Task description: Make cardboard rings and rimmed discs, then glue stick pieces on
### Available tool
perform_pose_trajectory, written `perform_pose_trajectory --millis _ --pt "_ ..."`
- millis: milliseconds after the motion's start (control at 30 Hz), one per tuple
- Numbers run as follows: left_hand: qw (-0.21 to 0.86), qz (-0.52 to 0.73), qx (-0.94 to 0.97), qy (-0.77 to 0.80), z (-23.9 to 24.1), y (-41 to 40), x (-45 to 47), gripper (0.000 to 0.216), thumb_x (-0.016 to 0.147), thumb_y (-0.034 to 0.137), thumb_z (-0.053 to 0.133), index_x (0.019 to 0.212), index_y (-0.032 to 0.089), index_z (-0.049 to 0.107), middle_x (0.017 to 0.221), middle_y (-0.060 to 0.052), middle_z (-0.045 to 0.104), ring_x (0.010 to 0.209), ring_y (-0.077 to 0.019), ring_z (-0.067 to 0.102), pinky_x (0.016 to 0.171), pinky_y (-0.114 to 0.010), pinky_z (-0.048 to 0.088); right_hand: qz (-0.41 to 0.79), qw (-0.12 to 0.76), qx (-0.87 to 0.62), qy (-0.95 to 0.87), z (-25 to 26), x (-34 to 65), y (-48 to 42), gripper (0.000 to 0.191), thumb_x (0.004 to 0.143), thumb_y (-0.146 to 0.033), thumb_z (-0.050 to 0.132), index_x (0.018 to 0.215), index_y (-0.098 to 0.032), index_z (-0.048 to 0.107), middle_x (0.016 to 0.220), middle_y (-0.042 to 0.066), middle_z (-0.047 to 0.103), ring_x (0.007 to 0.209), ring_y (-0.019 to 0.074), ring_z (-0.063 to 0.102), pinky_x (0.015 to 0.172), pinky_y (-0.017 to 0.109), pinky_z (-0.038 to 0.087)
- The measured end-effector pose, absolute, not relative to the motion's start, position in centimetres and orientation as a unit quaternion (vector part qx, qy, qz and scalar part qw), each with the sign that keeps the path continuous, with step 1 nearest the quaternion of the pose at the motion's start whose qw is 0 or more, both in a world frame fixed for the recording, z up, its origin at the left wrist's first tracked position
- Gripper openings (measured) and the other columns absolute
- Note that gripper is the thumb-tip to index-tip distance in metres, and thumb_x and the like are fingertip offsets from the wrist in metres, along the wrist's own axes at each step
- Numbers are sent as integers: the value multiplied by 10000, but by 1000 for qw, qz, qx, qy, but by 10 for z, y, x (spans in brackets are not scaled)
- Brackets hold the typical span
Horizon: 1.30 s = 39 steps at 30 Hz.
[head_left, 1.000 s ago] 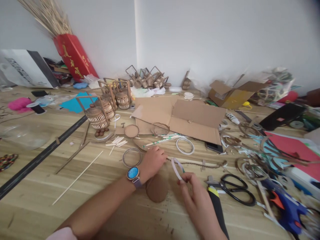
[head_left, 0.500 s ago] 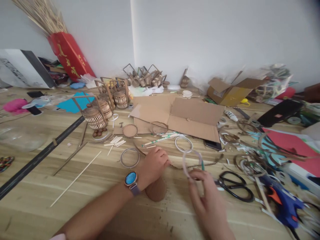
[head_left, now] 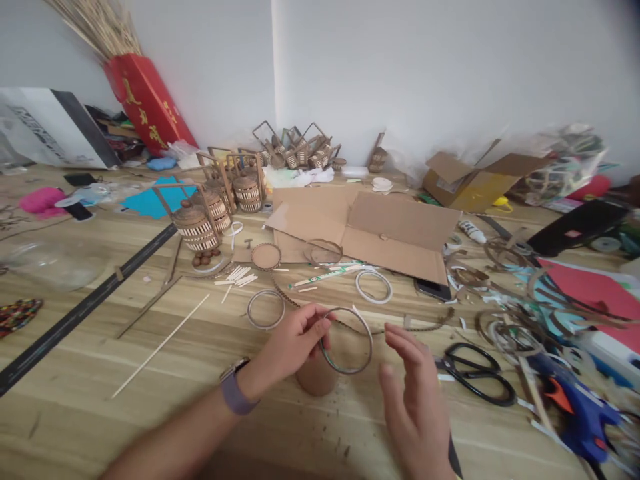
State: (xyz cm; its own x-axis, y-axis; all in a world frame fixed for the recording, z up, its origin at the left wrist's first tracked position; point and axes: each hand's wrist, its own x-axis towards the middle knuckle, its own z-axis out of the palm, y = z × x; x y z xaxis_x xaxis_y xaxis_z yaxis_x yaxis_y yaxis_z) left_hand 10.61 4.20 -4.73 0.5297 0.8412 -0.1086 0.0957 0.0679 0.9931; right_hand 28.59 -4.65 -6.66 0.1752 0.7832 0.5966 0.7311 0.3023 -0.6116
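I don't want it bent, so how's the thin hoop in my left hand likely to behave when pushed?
The thin hoop is probably light, its band being narrow. Pinched at one side by the left hand, it looks round, so likely springy, not floppy. Being circular, it may roll on edge.

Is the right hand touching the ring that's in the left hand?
Apart. The head view shows a visible gap between the right hand and the near edge of the ring; the left hand pinches its opposite edge.

Gap: ring (head_left: pixel 371 347) to right hand (head_left: pixel 419 397) | rightward block: scissors (head_left: pixel 453 368) (lying flat) | beyond: cord (head_left: pixel 427 327)
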Motion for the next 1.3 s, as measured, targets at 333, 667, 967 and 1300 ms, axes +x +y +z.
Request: perform_pose_trajectory --millis 333,667,967,1300 --pt "541 281 681 406 -48 40 109 364 941 435 424 1023 145 629 632 21 568 558 -121 505 557 -232 380 222 430 -674 -558 -62 301 -39 396 934 -495 396 946 -206 667 913 65 736 875 210 690 757 296 543" --pt "365 63 861 348 -46 35 103 242 946 291 499 914 200 721 946 -49 709 878 -201 635 761 -270 426 16 193 -745 -638 -77 377 -40 372 922 -379 341 967 -194 661 970 110 726 911 280 679 812 423 530" --pt "155 89 915 362 -44 45 130 169 924 307 588 1008 180 660 1025 -50 643 985 -219 582 851 -324 452 20 99 -764 -637 -95 469 -66 409 777 -169 417 1111 -158 653 1022 151 735 930 318 688 828 455 524" --pt "31 28 954 298 -66 62 165 165 939 142 500 846 151 636 903 -76 634 857 -228 586 709 -328 461 144 128 -772 -606 -71 472 -89 376 730 -346 531 1079 -209 570 884 96 735 796 271 708 709 342 541"
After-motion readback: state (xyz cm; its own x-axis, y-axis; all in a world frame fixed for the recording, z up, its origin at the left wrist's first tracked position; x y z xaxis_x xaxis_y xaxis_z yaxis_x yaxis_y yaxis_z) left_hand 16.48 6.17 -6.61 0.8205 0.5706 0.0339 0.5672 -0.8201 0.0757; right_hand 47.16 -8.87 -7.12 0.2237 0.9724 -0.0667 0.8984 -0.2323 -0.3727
